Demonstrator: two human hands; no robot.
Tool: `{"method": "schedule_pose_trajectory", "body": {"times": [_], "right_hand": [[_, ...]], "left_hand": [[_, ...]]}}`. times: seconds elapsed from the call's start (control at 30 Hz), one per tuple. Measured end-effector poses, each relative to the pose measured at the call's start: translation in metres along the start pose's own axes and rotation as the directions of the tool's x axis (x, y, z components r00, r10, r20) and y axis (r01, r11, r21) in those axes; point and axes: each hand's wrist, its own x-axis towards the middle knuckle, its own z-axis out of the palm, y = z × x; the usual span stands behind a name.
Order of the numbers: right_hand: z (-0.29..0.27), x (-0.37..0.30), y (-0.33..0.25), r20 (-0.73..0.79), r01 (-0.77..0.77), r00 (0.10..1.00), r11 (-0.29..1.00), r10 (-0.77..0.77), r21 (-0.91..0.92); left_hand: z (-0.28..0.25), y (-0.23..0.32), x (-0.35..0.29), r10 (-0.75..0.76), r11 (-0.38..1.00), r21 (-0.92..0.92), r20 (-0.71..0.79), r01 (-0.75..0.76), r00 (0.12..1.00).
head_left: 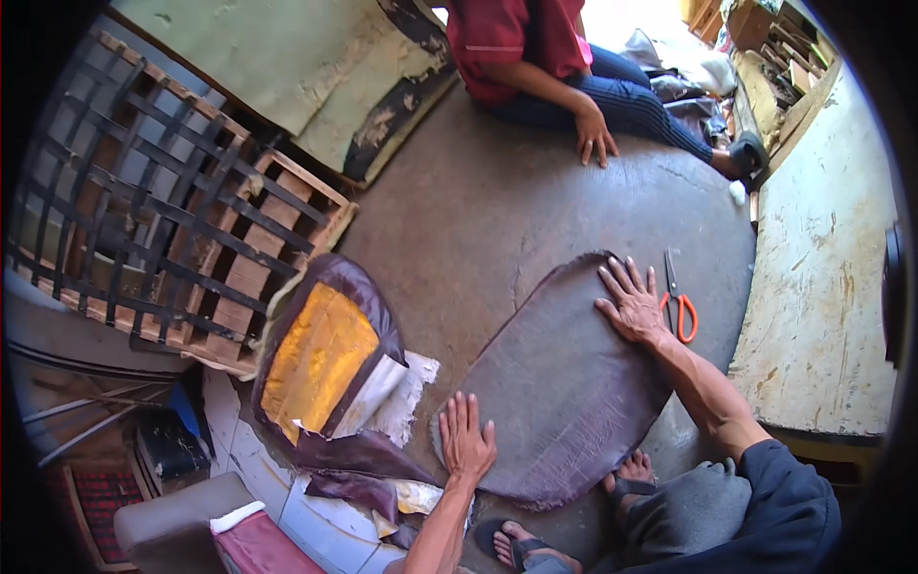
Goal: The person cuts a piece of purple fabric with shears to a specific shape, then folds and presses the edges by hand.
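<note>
Across the grey floor [430, 210], a wooden frame crossed with dark straps [251, 263] stands at the left, while a dark, rounded sheet [555, 383] lies flat before the person, with a dark-edged piece with a yellow panel [320, 349] on its left. Both hands rest palm down on the sheet, the right hand [631, 304] near its far end with fingers spread, the left hand [466, 448] at its left edge with fingers slightly parted. Orange-handled scissors [675, 293] lie just right of the right hand.
</note>
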Motion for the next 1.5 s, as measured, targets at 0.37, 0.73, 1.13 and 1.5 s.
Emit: {"method": "schedule_pose_trajectory", "body": {"times": [0.37,0.73,1.13,1.5], "right_hand": [[-0.016,0.03,-0.017,-0.424,0.282,0.878,0.956,-0.222,0.083],[0.076,-0.023,-0.167,-0.038,0.686,0.726,0.719,-0.687,0.112],[0.06,-0.006,-0.177,0.036,0.644,0.758,0.755,-0.652,0.12],[0.043,0.091,-0.214,0.41,0.607,0.477,0.629,-0.777,0.485]], "left_hand": [[-0.047,-0.023,0.0,-0.626,0.775,-0.236,-0.154,0.586,0.765],[-0.047,-0.081,0.019,-0.214,-0.483,-0.649,0.739,0.588,0.639],[-0.025,-0.05,0.019,-0.602,0.745,-0.503,-0.227,0.437,0.766],[-0.037,-0.054,0.013,-0.512,0.762,-0.597,-0.319,0.25,0.798]]}}
